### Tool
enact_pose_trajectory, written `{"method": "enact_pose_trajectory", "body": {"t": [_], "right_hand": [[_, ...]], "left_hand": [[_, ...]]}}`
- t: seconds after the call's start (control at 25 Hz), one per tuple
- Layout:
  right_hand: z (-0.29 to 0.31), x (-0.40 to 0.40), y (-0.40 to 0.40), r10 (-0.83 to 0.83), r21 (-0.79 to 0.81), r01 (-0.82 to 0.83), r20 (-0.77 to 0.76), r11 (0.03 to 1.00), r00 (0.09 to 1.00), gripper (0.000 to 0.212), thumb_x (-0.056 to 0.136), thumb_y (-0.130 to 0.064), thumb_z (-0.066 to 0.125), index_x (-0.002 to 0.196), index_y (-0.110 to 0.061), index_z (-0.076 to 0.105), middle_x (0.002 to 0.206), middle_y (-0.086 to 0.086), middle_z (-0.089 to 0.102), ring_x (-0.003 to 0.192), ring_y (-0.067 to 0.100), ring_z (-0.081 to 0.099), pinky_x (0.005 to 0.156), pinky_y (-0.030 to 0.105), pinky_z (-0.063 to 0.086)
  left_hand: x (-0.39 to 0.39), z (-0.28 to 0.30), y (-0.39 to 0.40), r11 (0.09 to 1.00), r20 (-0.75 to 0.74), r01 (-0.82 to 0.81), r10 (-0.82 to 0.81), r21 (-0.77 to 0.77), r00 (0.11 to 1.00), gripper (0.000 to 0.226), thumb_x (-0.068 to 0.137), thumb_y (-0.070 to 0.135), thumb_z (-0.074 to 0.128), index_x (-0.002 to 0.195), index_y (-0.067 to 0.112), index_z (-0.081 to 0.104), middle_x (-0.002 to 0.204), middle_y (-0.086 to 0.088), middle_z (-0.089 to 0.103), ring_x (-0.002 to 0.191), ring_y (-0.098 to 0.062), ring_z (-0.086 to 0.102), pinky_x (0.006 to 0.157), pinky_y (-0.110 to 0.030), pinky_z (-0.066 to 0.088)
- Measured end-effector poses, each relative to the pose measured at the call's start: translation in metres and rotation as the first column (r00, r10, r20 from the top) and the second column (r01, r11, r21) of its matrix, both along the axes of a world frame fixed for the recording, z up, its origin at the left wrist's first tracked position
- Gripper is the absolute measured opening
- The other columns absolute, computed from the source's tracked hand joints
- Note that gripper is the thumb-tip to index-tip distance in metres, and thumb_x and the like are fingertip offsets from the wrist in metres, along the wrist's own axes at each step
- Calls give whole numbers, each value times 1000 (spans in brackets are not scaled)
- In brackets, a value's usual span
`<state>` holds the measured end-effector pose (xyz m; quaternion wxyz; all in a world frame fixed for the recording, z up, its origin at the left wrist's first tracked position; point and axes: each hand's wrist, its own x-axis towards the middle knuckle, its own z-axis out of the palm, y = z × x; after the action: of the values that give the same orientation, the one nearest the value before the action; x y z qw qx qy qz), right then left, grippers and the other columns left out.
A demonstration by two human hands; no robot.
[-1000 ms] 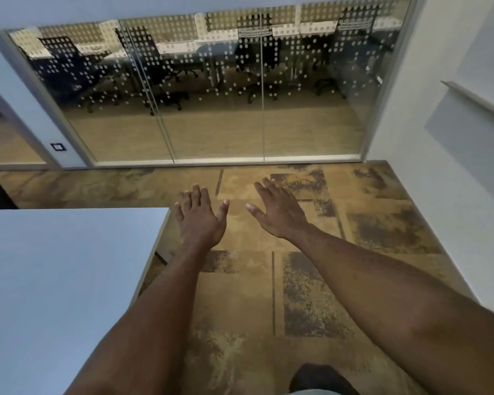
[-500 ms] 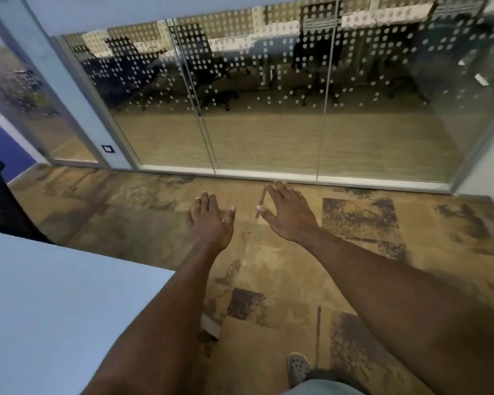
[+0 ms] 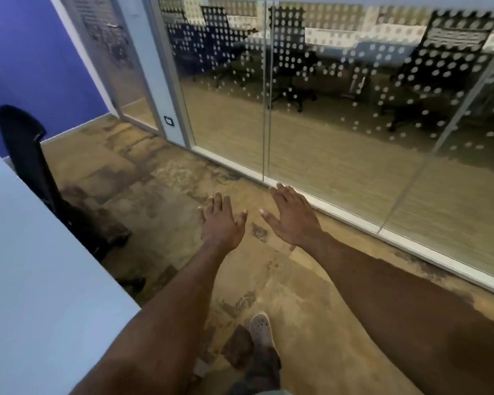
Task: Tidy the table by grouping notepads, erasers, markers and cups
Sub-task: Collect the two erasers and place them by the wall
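My left hand (image 3: 221, 223) and my right hand (image 3: 293, 216) are both stretched out in front of me over the carpet, palms down, fingers spread, holding nothing. They hover side by side, a small gap between the thumbs. The white table (image 3: 35, 280) fills the lower left; only its bare corner shows. No notepads, erasers, markers or cups are in view.
A black office chair (image 3: 32, 163) stands at the table's far side on the left. A glass wall (image 3: 325, 109) with dotted film runs across the right and back. Brown patterned carpet (image 3: 160, 195) lies between them. My foot in a grey shoe (image 3: 260, 329) shows at the bottom.
The view has swung to the left: the glass wall now runs diagonally, and a blue wall and black chair have come into sight. Both hands stay open and outstretched.
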<state>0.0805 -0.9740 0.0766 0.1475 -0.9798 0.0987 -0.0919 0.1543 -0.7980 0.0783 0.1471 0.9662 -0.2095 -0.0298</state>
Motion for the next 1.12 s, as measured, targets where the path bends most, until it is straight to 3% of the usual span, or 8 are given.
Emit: {"method": "enact_pose_trajectory", "body": {"t": [0.36,0.8,1.12], "right_hand": [[-18,240,-74,142,-26,-142,-3,989,990,84,83,-73,11,149,-22,23,159,5,23,146,24,17,118,43,17],[-38,533,-108,351,69,-348,-48,935,935,78,89,-69,19,151,-22,17,161,4,16,148,22,11,119,44,13],[-15,775,-109,560,77,-556,-60,828,826,72,94,-63,28,150,-19,19,158,7,22,145,26,18,118,43,16]], "left_hand": [[216,-11,-56,988,-48,-157,156,-12,987,69,101,54,24,155,12,16,165,-8,4,152,-26,-2,121,-50,-4],[462,-36,-83,926,-63,-356,350,-127,934,73,98,59,22,154,11,22,164,-9,16,151,-24,7,121,-46,-1],[673,-10,-85,827,-46,-558,556,-70,830,72,100,56,22,156,12,17,165,-6,8,152,-23,2,122,-46,-2]]}}
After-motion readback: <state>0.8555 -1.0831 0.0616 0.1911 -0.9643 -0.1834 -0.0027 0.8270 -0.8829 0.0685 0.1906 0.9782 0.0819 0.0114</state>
